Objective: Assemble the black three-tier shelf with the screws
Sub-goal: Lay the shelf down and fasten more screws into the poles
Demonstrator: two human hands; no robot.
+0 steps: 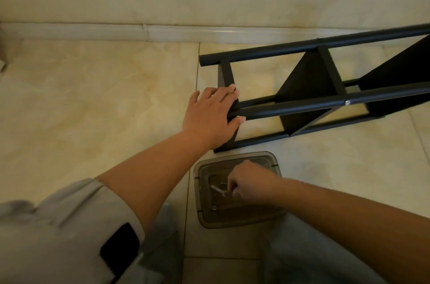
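From the head cam, your shelf (314, 88) is lying on its side on the tiled floor (93, 97), close to the wall, with the black round posts running off to the right and at least two flat panels already fixed between them. Your left hand (210, 116) is spread open and draped over the near end, fingers curled around the end panel and thumb under the upper front post, so it's bracing, not really clamping. Your right hand (246, 182) is down in the smoky plastic tray (201, 181) just in front of the shelf, fingers pinched shut around something small; I can't tell what from here. There's a little silver wrench (218, 190) lying in the tray right next to your fingertips, plus a washer (214, 208) nearer you. One screw (347, 102) is already showing in the front post. Handling-wise, I'd guess that frame is stiff metal tube, light enough but smooth-painted, so it'll want to roll or slide on tile. Hold it at a post-and-panel joint like you're doing, not mid-span, and press it down while you drive screws.
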